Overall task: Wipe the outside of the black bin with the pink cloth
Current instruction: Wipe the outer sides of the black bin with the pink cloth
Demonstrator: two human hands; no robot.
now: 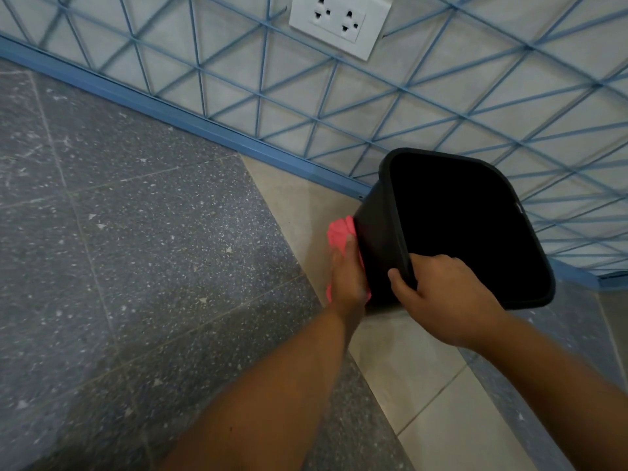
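The black bin (377,232) stands on the floor by the wall, tilted toward me so its dark inside shows. My right hand (441,300) grips its near rim, thumb on the outside and fingers curled over the edge. My left hand (348,280) presses the pink cloth (339,232) flat against the bin's left outer wall. The cloth sticks out past my fingertips; part of it is hidden under my palm.
A wall (306,90) with a blue diamond pattern and a blue skirting (170,110) runs right behind the bin. A white double socket (339,22) sits on the wall above. The floor is dark speckled tile (136,266) at left and beige tile (407,368) under the bin.
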